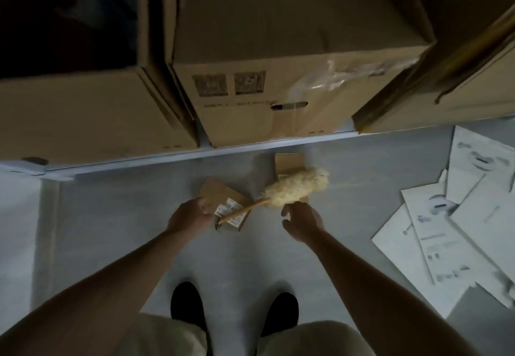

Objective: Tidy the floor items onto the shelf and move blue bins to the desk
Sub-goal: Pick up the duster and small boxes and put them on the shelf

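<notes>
Grey floor (125,230) is observed below a white shelf edge (195,157), on which large cardboard boxes (278,76) are stacked side by side. Two small cardboard boxes are noted on the floor near the shelf: a labelled box (223,199) and a plain box (288,163). A duster (296,188) is laid across both, fluffy head toward the plain box and wooden handle over the labels. The left hand (192,216) is placed at the labelled box's near-left edge with fingers curled against it (a firm hold cannot be confirmed). The right hand (302,221) is held just beneath the duster head, fingers loosely curled, thumb spread, nothing grasped. White booklets (446,230) are scattered at right
</notes>
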Motion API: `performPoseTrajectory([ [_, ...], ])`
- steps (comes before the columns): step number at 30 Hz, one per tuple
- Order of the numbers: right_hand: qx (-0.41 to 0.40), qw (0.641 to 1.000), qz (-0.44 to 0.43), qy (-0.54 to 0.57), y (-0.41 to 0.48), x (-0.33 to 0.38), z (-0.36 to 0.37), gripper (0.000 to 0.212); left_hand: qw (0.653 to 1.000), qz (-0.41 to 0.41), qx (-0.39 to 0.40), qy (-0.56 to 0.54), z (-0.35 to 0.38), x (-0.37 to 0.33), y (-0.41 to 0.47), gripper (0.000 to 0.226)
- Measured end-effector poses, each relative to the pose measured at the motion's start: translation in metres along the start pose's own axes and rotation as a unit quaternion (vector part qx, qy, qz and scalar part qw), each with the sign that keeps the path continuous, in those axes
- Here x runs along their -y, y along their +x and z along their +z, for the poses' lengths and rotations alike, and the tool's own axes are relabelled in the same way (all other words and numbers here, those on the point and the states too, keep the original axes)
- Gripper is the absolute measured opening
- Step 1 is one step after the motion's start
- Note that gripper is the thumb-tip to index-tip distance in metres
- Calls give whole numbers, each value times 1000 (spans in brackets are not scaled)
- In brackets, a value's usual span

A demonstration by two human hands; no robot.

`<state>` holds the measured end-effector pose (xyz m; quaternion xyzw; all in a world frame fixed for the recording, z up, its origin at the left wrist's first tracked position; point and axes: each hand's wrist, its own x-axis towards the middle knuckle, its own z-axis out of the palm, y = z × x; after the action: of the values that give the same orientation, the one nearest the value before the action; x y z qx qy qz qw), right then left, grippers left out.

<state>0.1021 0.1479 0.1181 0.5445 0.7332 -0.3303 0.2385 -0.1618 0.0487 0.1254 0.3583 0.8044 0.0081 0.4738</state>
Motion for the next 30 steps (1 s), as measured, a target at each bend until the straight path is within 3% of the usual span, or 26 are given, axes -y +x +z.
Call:
performPoseTrajectory([
  [6, -110, 962, -129, -213, 152, -42, 81, 77, 984, 118, -54, 125, 97, 23, 140, 48],
  [9, -187, 942, -168, -222, 186, -55, 103, 61, 979, 168, -62, 101, 132, 6, 168, 57],
  [13, -289, 910, -229, -191, 201, -56, 111, 36, 975, 187, -54, 109, 164, -6, 181, 52],
  [16, -345, 874, -303, -160, 186, -36, 99, 44, 981, 169, -84, 42, 173, -4, 172, 33],
  [18, -358, 873, -310, -114, 169, -27, 90, 58, 982, 144, -120, 5, 169, 6, 157, 31],
  [20, -385, 887, -255, -27, 156, -34, 88, 70, 984, 95, -152, -20, 165, 26, 140, 23],
  [22, -403, 906, -110, 69, 158, -54, 94, 71, 978, 42, -199, -43, 161, 52, 128, 15],
  [23, -384, 918, -13, 96, 165, -63, 99, 78, 971, 34, -234, -48, 160, 65, 125, 14],
  [25, -279, 941, 146, 120, 183, -78, 109, 111, 959, 31, -278, -54, 160, 85, 128, 13],
  [27, -188, 956, 188, 124, 197, -83, 121, 139, 954, 19, -293, -56, 158, 94, 137, 12],
  [30, -164, 954, 182, 172, 206, -73, 136, 142, 953, 4, -294, -77, 159, 102, 148, 16],
])
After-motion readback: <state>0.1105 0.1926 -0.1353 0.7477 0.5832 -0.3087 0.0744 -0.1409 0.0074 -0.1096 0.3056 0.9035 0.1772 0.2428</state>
